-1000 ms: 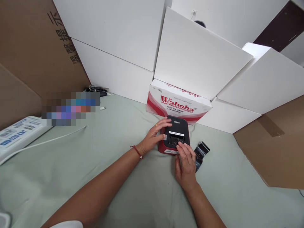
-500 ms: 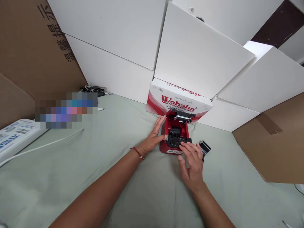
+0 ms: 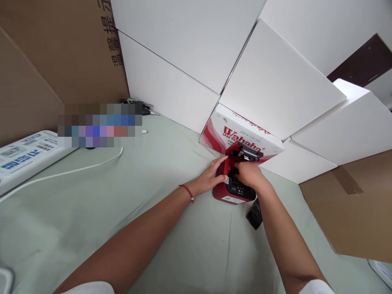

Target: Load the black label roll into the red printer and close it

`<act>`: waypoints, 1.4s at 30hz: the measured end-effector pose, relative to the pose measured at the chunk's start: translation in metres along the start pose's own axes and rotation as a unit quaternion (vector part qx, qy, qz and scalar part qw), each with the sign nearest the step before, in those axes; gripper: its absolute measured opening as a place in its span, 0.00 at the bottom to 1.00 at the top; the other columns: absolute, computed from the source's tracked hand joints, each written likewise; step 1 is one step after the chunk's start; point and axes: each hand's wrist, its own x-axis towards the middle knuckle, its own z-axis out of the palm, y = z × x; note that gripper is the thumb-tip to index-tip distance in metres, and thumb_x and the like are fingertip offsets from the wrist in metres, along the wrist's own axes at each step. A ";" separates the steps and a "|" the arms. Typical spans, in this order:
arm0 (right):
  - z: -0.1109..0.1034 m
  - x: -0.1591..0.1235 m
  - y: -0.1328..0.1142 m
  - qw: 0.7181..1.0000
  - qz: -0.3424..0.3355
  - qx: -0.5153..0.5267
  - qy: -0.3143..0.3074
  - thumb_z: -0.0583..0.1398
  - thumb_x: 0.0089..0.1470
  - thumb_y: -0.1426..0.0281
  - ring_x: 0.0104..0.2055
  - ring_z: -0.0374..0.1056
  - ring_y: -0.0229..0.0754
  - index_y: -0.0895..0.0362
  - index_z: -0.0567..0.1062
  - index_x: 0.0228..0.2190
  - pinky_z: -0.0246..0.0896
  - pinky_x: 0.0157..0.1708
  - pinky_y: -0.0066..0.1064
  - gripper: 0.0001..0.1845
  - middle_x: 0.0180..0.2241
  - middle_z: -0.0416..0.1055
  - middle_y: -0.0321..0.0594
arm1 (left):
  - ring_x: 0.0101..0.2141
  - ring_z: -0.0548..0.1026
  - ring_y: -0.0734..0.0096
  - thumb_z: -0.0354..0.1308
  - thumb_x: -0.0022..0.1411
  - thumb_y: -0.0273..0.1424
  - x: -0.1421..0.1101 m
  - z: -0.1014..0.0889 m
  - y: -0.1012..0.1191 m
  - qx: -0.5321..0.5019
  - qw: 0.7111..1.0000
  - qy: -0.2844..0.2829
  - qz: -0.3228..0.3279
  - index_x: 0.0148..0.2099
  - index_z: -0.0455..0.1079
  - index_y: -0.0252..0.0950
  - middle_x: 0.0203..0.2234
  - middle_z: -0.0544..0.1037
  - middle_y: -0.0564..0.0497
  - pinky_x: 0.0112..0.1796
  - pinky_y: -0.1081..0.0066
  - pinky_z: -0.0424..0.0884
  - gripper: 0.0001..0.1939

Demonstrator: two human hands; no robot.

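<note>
A small red label printer [image 3: 219, 194] stands with its lid [image 3: 248, 153] raised. Its front has a black panel [image 3: 240, 189] with small markings, and a pale sticker is below that. Along the printer's left side lies my left hand [image 3: 211, 179], fingers against the wall and thumb on the front rim, holding it. My right hand [image 3: 249, 175] reaches into the compartment from the right. Its fingers are curled, with the tips hidden inside, so what they grip cannot be made out. A black piece [image 3: 255, 214] lies on the cloth beside the printer, partly behind my right forearm.
Behind the printer leans a white and red Wahaha carton [image 3: 214, 126], against white panels [image 3: 281, 77]. Brown cardboard walls [image 3: 352, 212] border both sides. At left are a white printed box [image 3: 27, 159], a white cable [image 3: 92, 166] and a blurred patch. Green cloth [image 3: 159, 249] covers the surface.
My right hand has gone from the printer's front edge down into its compartment. The black part under its fingers no longer shows at the front. My left hand stays at the printer's side; the view has shifted.
</note>
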 end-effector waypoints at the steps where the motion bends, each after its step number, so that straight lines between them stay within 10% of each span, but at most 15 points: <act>1: -0.001 -0.002 -0.002 1.000 0.005 -0.005 -0.001 0.68 0.55 0.75 0.47 0.79 0.58 0.57 0.84 0.48 0.64 0.39 0.37 0.18 0.44 0.84 0.54 | 0.74 0.57 0.46 0.62 0.64 0.38 0.000 0.000 0.001 0.005 1.000 -0.001 0.002 0.77 0.55 0.43 0.75 0.59 0.43 0.75 0.46 0.51 0.42; 8: -0.017 -0.097 0.059 0.976 0.023 0.206 0.070 0.61 0.64 0.52 0.32 0.74 0.48 0.49 0.79 0.53 0.64 0.30 0.35 0.22 0.32 0.80 0.39 | 0.74 0.57 0.45 0.62 0.64 0.39 0.000 0.000 0.003 -0.002 1.000 -0.002 -0.008 0.77 0.54 0.45 0.75 0.58 0.44 0.74 0.46 0.51 0.42; 13: 0.022 -0.140 0.103 0.935 0.050 0.351 0.028 0.64 0.58 0.51 0.31 0.73 0.48 0.50 0.84 0.41 0.69 0.31 0.37 0.19 0.30 0.79 0.40 | 0.74 0.58 0.44 0.61 0.64 0.39 0.002 -0.001 -0.002 -0.033 0.999 -0.010 -0.022 0.78 0.53 0.45 0.76 0.59 0.44 0.73 0.44 0.54 0.43; 17: 0.072 -0.137 0.098 0.919 0.030 0.391 -0.039 0.63 0.57 0.49 0.38 0.77 0.48 0.54 0.84 0.42 0.73 0.40 0.37 0.24 0.39 0.83 0.42 | 0.75 0.56 0.45 0.62 0.64 0.40 0.003 -0.003 -0.005 -0.045 0.999 -0.014 -0.023 0.78 0.52 0.45 0.77 0.57 0.44 0.74 0.44 0.53 0.44; 22: 0.100 -0.124 0.122 0.931 0.159 0.305 0.126 0.57 0.61 0.49 0.39 0.76 0.48 0.56 0.82 0.52 0.72 0.49 0.43 0.30 0.48 0.82 0.49 | 0.76 0.54 0.46 0.60 0.66 0.40 0.001 -0.004 -0.001 -0.057 0.997 -0.023 -0.035 0.78 0.51 0.44 0.77 0.56 0.43 0.74 0.44 0.53 0.43; 27: 0.107 -0.099 0.148 0.932 0.215 0.232 0.176 0.59 0.58 0.63 0.46 0.77 0.53 0.56 0.82 0.50 0.69 0.55 0.48 0.21 0.51 0.80 0.53 | 0.75 0.57 0.46 0.60 0.65 0.42 0.001 -0.005 0.000 -0.045 0.998 -0.018 -0.029 0.78 0.51 0.44 0.77 0.57 0.43 0.73 0.43 0.55 0.43; 42: 0.093 -0.095 0.130 0.966 0.221 0.117 0.063 0.58 0.65 0.68 0.56 0.75 0.50 0.57 0.77 0.58 0.68 0.57 0.40 0.22 0.56 0.79 0.51 | 0.70 0.65 0.42 0.65 0.60 0.47 0.005 0.000 -0.004 -0.039 0.997 0.036 -0.048 0.75 0.60 0.49 0.72 0.65 0.50 0.72 0.43 0.57 0.44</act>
